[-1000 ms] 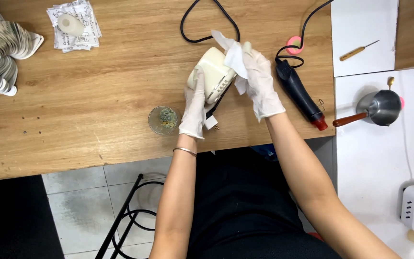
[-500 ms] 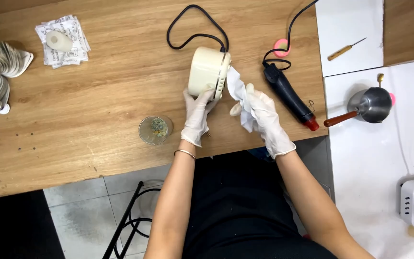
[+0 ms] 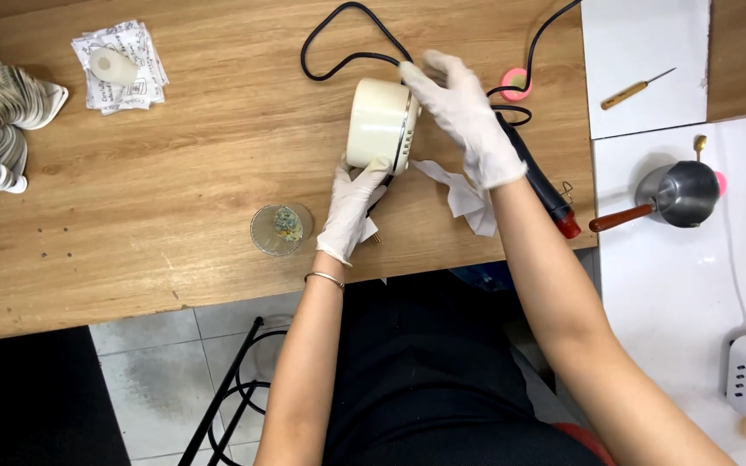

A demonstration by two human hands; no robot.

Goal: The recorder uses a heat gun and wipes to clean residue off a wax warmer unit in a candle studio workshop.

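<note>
On the wooden table [image 3: 174, 216] below me, the cream appliance [image 3: 379, 129] lies on its side near the middle. My left hand [image 3: 354, 207], gloved white, cups its near end with fingers curled against the casing. My right hand [image 3: 464, 116], also gloved, rests over the far edge where the black cord [image 3: 338, 59] enters, fingers loosely bent; I cannot tell whether it pinches the cord. A white crumpled wipe [image 3: 464, 197] lies on the table under my right wrist. A small glass dish [image 3: 281, 229] sits just left of my left hand.
</note>
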